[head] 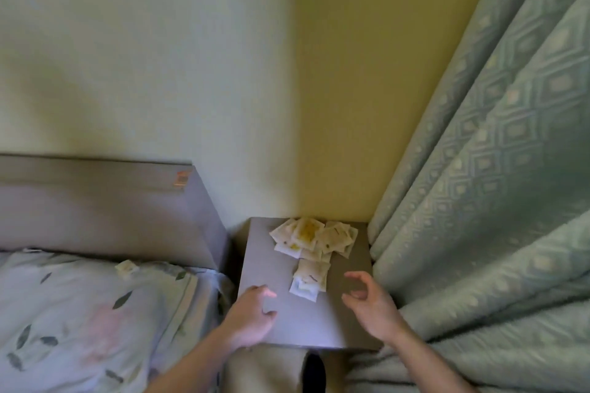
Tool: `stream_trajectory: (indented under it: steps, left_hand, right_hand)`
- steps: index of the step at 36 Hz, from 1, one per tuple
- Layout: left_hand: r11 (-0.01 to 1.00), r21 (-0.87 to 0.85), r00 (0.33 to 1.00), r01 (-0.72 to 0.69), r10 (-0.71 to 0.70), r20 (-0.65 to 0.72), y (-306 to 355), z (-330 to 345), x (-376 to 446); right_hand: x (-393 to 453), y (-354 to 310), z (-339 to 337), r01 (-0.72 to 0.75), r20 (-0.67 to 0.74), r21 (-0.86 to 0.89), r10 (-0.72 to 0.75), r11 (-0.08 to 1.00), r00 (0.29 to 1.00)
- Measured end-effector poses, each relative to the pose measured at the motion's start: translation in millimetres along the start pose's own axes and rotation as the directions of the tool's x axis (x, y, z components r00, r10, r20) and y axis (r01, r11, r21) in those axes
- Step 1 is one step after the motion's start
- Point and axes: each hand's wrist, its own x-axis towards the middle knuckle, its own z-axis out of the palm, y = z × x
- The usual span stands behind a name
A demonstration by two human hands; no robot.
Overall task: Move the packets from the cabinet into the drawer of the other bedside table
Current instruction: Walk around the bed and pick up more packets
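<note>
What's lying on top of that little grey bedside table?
A loose heap of pale packets lies on the bedside table, overlapping one another, so the lower ones are partly hidden. Both hands hover above, holding nothing.

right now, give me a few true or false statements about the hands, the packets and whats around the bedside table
1. The packets lie in a loose pile on top of the bedside table. True.
2. The right hand grips a packet. False: it hovers over the tabletop holding nothing, fingers loosely curled.
3. A lone packet lies on the pillow. True.
4. The left hand is on the pillow. False: it is at the table's near left part, holding nothing.
5. The curtain hangs left of the table. False: it hangs on the right; the bed is on the left.
</note>
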Motion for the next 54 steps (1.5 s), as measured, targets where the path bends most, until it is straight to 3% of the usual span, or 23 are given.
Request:
stream_trajectory:
  steps: [11,15,19,25,29,33,37,41,45,49,54]
  left_hand:
    - [0.986,-0.023,0.986,0.163,-0.161,0.045,5.2,68.9,150.2]
    - [0.980,0.001,0.980,0.198,-0.198,-0.020,4.2,102.6,207.1]
    - [0.949,-0.097,0.945,0.301,-0.310,-0.100,-3.2,131.6,255.3]
    - [0.937,-0.074,0.917,0.342,-0.350,-0.193,-28.7,170.9,285.6]
    - [0.940,-0.152,0.918,0.306,-0.333,-0.213,-44.9,182.9,280.3]
    - [0.973,-0.050,0.952,0.225,-0.230,-0.202,-74.7,191.1,264.8]
    - [0.978,-0.102,0.962,0.180,-0.196,-0.190,-106.9,194.3,244.3]
    - [0.974,-0.227,0.951,0.015,-0.084,-0.298,-117.6,197.0,234.7]
    - [0.959,-0.267,0.931,-0.099,-0.006,-0.365,-88.0,197.0,249.5]
    - [0.998,-0.070,0.925,-0.011,-0.016,-0.379,-53.5,200.5,274.3]
    - [0.992,-0.039,0.924,0.118,-0.124,-0.363,-35.9,206.0,285.3]
  right_hand:
    - [135.6,42.8,-1.8,-0.119,-0.046,-0.127,0.114,0.985,0.992]
    - [170.8,66.6,7.9,-0.136,-0.061,-0.137,0.129,0.981,0.990]
    - [199.0,86.2,23.2,-0.127,-0.078,-0.118,0.118,0.985,0.990]
    - [225.3,120.3,40.8,-0.159,-0.076,-0.031,0.157,0.987,0.985]
    - [229.0,133.9,46.0,-0.178,-0.085,0.004,0.178,0.984,0.980]
    - [226.8,148.0,47.6,-0.221,-0.093,0.018,0.222,0.975,0.971]
    - [225.5,156.1,47.1,-0.261,-0.085,0.025,0.262,0.965,0.961]
    - [227.7,160.0,44.9,-0.274,-0.093,0.027,0.275,0.961,0.957]
    - [236.9,162.7,39.6,-0.284,-0.137,0.048,0.288,0.958,0.948]
    - [249.0,155.2,32.7,-0.270,-0.154,0.089,0.281,0.959,0.947]
    - [277.5,135.9,28.4,-0.214,-0.153,0.065,0.222,0.975,0.963]
